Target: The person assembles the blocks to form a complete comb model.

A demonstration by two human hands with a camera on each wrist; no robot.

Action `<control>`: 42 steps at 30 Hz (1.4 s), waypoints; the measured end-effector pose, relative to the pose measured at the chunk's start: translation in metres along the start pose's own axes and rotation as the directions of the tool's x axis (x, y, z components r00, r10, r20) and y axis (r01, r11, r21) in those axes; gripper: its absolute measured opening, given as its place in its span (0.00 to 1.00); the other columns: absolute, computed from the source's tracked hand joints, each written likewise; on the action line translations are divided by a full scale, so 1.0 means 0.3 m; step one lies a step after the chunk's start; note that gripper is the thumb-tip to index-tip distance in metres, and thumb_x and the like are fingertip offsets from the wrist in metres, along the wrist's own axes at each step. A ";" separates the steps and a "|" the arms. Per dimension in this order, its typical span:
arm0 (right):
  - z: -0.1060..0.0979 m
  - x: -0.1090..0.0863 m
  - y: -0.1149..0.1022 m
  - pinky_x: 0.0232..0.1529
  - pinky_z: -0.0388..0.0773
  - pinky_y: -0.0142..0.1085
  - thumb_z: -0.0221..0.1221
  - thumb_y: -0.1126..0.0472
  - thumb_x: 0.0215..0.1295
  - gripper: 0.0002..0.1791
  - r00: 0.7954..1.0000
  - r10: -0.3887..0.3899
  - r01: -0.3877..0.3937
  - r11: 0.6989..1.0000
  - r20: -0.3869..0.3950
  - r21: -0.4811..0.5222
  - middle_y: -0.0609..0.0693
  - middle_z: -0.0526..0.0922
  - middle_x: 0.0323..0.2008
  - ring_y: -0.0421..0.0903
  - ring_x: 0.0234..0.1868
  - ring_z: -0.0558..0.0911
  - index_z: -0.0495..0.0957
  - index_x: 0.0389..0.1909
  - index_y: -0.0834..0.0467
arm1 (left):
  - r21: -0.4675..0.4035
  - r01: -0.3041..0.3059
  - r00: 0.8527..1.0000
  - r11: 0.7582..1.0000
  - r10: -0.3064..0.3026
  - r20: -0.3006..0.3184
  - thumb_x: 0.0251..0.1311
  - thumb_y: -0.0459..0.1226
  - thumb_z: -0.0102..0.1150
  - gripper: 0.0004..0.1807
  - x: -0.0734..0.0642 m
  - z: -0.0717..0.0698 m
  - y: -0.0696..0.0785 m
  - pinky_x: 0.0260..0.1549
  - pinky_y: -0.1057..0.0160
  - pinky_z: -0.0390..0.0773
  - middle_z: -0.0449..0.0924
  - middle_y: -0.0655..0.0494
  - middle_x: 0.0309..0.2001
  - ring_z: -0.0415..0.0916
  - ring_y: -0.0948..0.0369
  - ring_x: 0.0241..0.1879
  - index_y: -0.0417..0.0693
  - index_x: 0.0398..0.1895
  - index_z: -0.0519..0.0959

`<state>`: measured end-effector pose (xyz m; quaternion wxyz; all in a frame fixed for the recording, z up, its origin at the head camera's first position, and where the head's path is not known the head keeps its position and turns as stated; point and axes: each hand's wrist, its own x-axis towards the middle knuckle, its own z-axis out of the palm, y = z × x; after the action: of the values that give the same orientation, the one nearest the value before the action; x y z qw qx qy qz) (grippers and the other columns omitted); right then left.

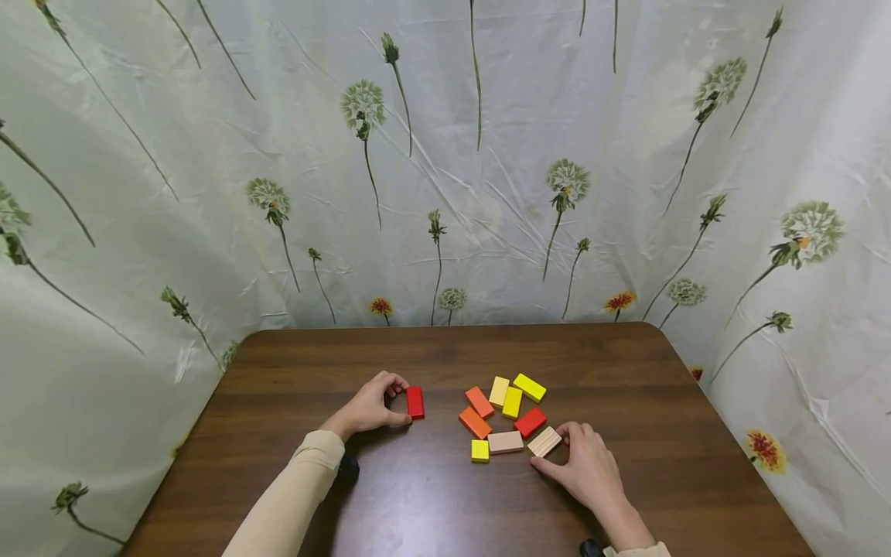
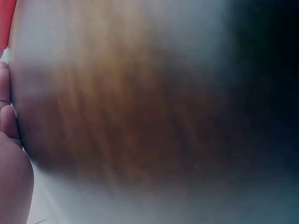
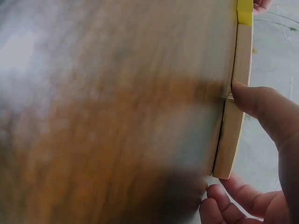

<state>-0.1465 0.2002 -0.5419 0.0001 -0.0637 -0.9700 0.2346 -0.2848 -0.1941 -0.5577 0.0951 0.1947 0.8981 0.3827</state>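
My left hand holds a red wooden block by its two ends, thumb at the near end and fingers at the far one. In the left wrist view only a corner of that red block and part of the hand show at the left edge. On the right, my right hand pinches a striped natural-wood block between thumb and fingertips. The right wrist view shows the thumb at one end of this block and a finger at the other. A plain pale block lies just left of it.
Left of the right hand lies a loose cluster: a yellow cube, two orange blocks, a second red block, a cream block and two yellow blocks. A floral curtain hangs behind the brown table.
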 end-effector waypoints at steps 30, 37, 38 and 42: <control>-0.035 0.004 -0.054 0.52 0.84 0.46 0.83 0.45 0.51 0.36 0.994 -0.109 0.110 0.976 -0.013 0.189 0.49 0.84 0.47 0.46 0.48 0.84 0.84 0.56 0.59 | 0.240 -0.144 0.989 0.960 0.142 0.026 0.46 0.40 0.83 0.28 0.000 -0.004 0.036 0.59 0.50 0.81 0.82 0.57 0.52 0.79 0.57 0.53 0.48 0.53 0.85; -0.025 0.005 -0.091 0.52 0.84 0.43 0.84 0.47 0.49 0.33 0.986 -0.167 0.164 0.960 -0.009 0.226 0.47 0.84 0.45 0.45 0.47 0.85 0.85 0.54 0.56 | 0.266 -0.194 0.980 0.944 0.197 0.015 0.45 0.41 0.83 0.28 -0.014 0.003 0.044 0.59 0.51 0.83 0.84 0.57 0.49 0.80 0.57 0.52 0.46 0.52 0.84; -0.023 0.005 -0.096 0.52 0.85 0.43 0.84 0.48 0.49 0.32 0.984 -0.179 0.176 0.956 -0.008 0.234 0.47 0.84 0.45 0.46 0.48 0.85 0.85 0.53 0.56 | 0.270 -0.200 0.979 0.942 0.205 0.012 0.45 0.41 0.83 0.28 -0.015 0.005 0.044 0.59 0.51 0.83 0.84 0.57 0.49 0.80 0.57 0.52 0.46 0.52 0.84; -0.015 0.006 -0.119 0.49 0.84 0.40 0.85 0.50 0.49 0.30 0.970 -0.243 0.237 0.941 -0.006 0.243 0.45 0.84 0.43 0.46 0.46 0.85 0.85 0.52 0.55 | 0.277 -0.227 0.972 0.934 0.234 0.009 0.45 0.41 0.83 0.27 -0.019 0.006 0.043 0.59 0.50 0.83 0.84 0.56 0.50 0.81 0.56 0.52 0.46 0.51 0.84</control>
<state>-0.1525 0.1709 -0.5217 0.0250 0.0582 -0.9345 0.3503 -0.2754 -0.1872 -0.5494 0.0105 0.3054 0.9146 0.2648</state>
